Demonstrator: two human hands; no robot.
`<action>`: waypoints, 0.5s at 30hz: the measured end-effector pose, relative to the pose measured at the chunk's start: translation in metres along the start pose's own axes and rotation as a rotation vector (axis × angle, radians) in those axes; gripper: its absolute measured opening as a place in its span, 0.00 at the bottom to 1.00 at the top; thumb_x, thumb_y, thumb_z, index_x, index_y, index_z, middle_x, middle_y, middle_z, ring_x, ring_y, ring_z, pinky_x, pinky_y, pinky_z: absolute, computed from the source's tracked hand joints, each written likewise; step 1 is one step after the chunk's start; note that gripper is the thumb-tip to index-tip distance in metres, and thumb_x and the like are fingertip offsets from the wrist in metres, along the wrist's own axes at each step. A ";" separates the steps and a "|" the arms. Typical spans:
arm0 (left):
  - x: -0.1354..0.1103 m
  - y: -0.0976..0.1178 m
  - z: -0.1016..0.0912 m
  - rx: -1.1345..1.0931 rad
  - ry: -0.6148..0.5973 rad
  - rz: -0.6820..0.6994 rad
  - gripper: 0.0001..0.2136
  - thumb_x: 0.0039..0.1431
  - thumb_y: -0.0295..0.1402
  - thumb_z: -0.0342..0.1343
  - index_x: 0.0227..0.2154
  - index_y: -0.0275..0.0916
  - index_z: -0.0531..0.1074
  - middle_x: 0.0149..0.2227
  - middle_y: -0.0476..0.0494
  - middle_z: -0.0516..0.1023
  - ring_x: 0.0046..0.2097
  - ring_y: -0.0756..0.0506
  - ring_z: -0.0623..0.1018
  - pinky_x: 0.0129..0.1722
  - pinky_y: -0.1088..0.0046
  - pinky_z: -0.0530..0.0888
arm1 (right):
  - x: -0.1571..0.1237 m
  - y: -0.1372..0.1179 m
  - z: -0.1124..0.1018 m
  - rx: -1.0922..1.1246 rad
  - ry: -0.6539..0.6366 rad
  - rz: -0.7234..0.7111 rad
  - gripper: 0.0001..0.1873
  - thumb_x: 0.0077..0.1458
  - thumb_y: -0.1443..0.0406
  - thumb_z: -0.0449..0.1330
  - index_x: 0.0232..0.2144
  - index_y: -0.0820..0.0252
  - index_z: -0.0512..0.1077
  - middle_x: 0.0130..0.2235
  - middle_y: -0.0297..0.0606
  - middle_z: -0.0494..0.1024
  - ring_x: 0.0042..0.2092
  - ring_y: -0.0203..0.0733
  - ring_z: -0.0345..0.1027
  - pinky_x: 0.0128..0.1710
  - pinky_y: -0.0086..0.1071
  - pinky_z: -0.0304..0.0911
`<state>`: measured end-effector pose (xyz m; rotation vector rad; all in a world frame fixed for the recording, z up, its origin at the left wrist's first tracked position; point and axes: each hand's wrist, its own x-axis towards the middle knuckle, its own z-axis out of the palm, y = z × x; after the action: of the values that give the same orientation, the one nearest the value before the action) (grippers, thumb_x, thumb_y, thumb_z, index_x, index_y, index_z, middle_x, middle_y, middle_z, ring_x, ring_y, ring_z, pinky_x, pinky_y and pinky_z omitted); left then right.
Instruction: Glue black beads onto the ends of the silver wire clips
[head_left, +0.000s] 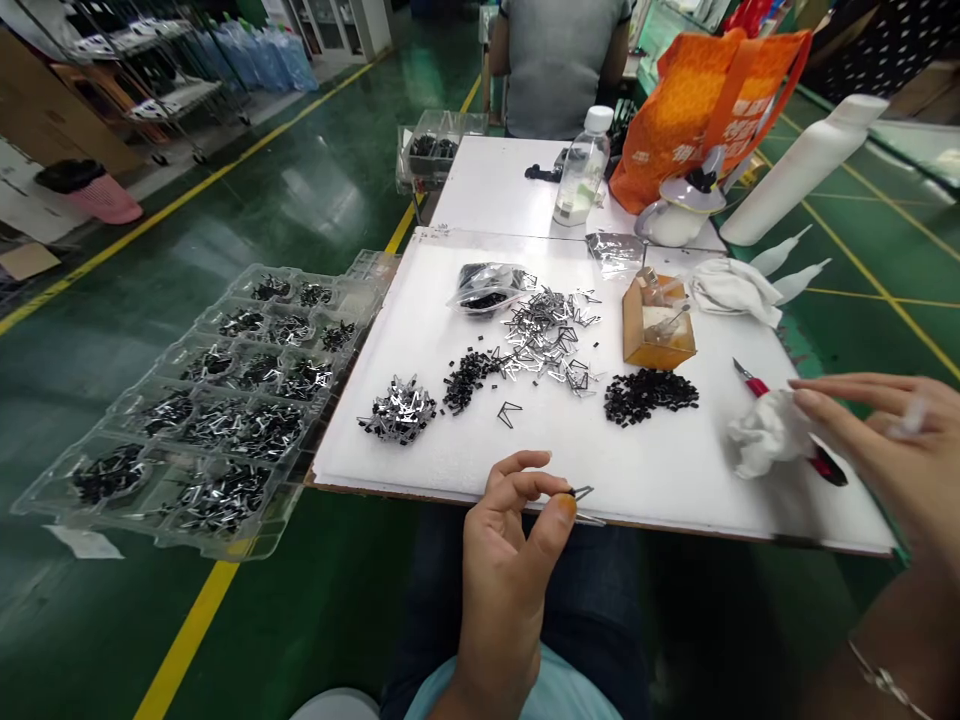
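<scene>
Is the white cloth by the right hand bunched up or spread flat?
Bunched: the cloth lies in a crumpled heap on the foam board, under the fingers of the right hand.

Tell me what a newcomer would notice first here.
A white foam board fills the middle, strewn with heaps of small black-and-silver metal clips. Left of it lies a clear plastic compartmented tray holding more clips; a bright orange bag stands beyond. In front, the left hand pinches one clip.

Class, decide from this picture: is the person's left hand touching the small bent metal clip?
Touching: the head view shows the left hand pinching the bent metal clip between thumb and forefinger.
</scene>
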<state>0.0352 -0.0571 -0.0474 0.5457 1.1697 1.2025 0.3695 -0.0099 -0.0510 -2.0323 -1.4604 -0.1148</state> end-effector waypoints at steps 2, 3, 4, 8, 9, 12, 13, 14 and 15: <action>-0.001 0.002 0.001 -0.067 -0.013 -0.037 0.04 0.57 0.37 0.71 0.31 0.46 0.85 0.55 0.44 0.75 0.61 0.39 0.73 0.56 0.70 0.69 | 0.016 -0.019 0.009 0.011 -0.008 0.024 0.20 0.57 0.46 0.64 0.39 0.51 0.85 0.44 0.42 0.84 0.41 0.52 0.76 0.36 0.42 0.62; -0.002 0.003 0.002 -0.091 -0.019 -0.051 0.04 0.57 0.38 0.71 0.31 0.45 0.85 0.55 0.44 0.75 0.60 0.40 0.74 0.55 0.72 0.70 | 0.023 -0.034 0.015 0.069 0.016 0.078 0.22 0.56 0.47 0.64 0.44 0.52 0.85 0.43 0.42 0.84 0.36 0.48 0.73 0.34 0.40 0.60; -0.002 0.003 0.003 -0.109 -0.024 -0.061 0.05 0.57 0.38 0.72 0.31 0.45 0.85 0.55 0.44 0.75 0.59 0.41 0.75 0.54 0.72 0.70 | 0.029 -0.050 0.021 0.170 0.021 0.131 0.25 0.54 0.49 0.66 0.49 0.55 0.85 0.40 0.43 0.83 0.32 0.43 0.68 0.32 0.38 0.57; 0.000 0.001 0.000 -0.127 0.007 -0.069 0.06 0.56 0.39 0.73 0.32 0.45 0.85 0.56 0.45 0.74 0.54 0.44 0.77 0.51 0.75 0.72 | 0.047 -0.101 0.049 0.371 -0.203 0.052 0.28 0.52 0.51 0.70 0.52 0.59 0.84 0.33 0.37 0.79 0.26 0.35 0.56 0.28 0.34 0.51; 0.001 0.000 -0.001 -0.118 0.029 -0.064 0.07 0.56 0.39 0.73 0.31 0.44 0.85 0.56 0.45 0.73 0.53 0.44 0.77 0.50 0.75 0.72 | 0.049 -0.107 0.054 0.363 -0.229 0.020 0.25 0.52 0.51 0.71 0.48 0.59 0.85 0.30 0.35 0.77 0.26 0.35 0.55 0.28 0.33 0.50; 0.005 -0.002 -0.006 -0.090 0.108 -0.024 0.07 0.55 0.39 0.74 0.30 0.42 0.84 0.57 0.43 0.73 0.49 0.45 0.77 0.47 0.76 0.73 | 0.054 -0.110 0.065 0.342 -0.164 -0.037 0.18 0.57 0.53 0.68 0.38 0.63 0.86 0.25 0.35 0.75 0.26 0.35 0.54 0.30 0.34 0.51; 0.006 -0.002 -0.006 -0.092 0.129 -0.012 0.07 0.55 0.38 0.74 0.30 0.41 0.84 0.56 0.43 0.73 0.49 0.45 0.77 0.47 0.76 0.73 | 0.055 -0.108 0.066 0.337 -0.122 -0.052 0.18 0.59 0.53 0.67 0.36 0.64 0.86 0.25 0.36 0.75 0.26 0.35 0.54 0.31 0.34 0.52; 0.006 -0.003 -0.007 -0.102 0.144 -0.005 0.07 0.55 0.38 0.74 0.30 0.41 0.84 0.56 0.43 0.73 0.49 0.46 0.77 0.48 0.76 0.73 | 0.055 -0.106 0.067 0.334 -0.090 -0.068 0.17 0.59 0.54 0.67 0.34 0.64 0.85 0.25 0.36 0.76 0.26 0.35 0.54 0.32 0.34 0.53; 0.007 -0.003 -0.007 -0.115 0.147 -0.004 0.07 0.55 0.38 0.74 0.30 0.41 0.84 0.56 0.43 0.73 0.49 0.46 0.77 0.48 0.76 0.73 | 0.055 -0.104 0.067 0.335 -0.068 -0.087 0.16 0.58 0.54 0.68 0.33 0.63 0.85 0.25 0.36 0.75 0.26 0.35 0.55 0.32 0.34 0.53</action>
<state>0.0295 -0.0532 -0.0552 0.3731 1.2158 1.3158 0.2804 0.0915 -0.0369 -1.7173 -1.4977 0.1562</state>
